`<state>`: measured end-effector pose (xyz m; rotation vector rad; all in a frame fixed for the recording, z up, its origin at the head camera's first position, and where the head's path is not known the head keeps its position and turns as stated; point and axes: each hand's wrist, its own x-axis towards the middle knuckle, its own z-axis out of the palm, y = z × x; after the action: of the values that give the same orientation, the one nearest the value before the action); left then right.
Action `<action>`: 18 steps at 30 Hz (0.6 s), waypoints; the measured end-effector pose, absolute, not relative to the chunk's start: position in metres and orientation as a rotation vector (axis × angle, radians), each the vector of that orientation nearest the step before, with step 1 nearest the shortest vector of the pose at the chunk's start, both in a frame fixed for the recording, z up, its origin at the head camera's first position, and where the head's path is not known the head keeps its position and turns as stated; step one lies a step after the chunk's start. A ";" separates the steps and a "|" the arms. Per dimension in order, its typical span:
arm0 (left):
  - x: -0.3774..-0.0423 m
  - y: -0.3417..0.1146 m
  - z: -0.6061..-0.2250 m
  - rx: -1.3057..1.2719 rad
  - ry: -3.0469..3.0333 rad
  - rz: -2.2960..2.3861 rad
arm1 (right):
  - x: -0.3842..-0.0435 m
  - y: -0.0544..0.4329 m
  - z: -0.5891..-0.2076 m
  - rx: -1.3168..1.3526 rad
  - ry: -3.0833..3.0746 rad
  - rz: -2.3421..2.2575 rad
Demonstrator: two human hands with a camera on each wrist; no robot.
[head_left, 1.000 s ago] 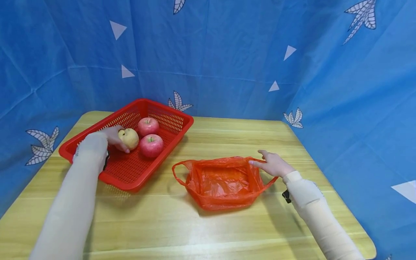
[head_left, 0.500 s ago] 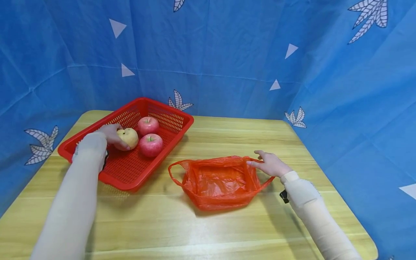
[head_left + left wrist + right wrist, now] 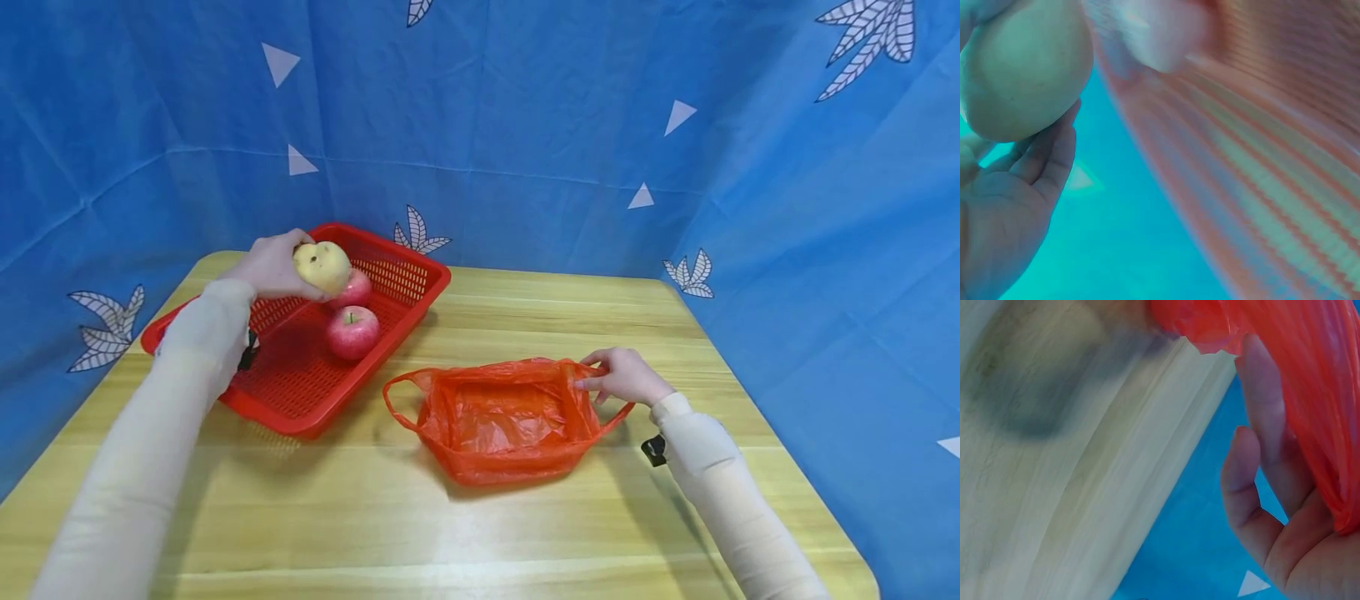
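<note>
My left hand grips a pale yellow pear above the red plastic basket. In the left wrist view the pear sits between curled fingers and the thumb. Two red apples lie inside the basket: the front apple shows fully, while the rear apple is partly hidden behind the pear. My right hand holds the right side of an orange-red plastic bag by its rim. In the right wrist view the bag crosses the palm and hides the thumb.
Both the basket and the bag stand on a light wooden table, the basket at the back left and the bag right of centre with its mouth spread. The bag's left handle loops outward. A blue patterned cloth hangs behind and beside the table.
My left hand has lifted the pear from the basket floor, up and slightly right. The right hand's fingers have curled in more at the bag's rim, and the bag has shifted slightly left.
</note>
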<state>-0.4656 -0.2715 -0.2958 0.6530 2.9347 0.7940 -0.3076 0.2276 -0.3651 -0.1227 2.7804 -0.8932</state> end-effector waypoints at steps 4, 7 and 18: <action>-0.438 -0.223 -0.274 0.943 2.947 0.879 | -0.307 0.225 -0.365 -0.092 2.798 -0.894; -0.411 -0.185 -0.268 1.224 2.885 0.878 | -0.308 0.222 -0.366 -0.093 2.807 -0.881; -0.343 -0.091 -0.322 1.731 2.608 0.170 | -0.306 0.218 -0.367 -0.117 2.822 -0.863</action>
<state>-0.3430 -0.0906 -0.3220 1.7310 2.6083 0.1695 -0.3063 0.2180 -0.3668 -0.1172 2.8224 -0.8627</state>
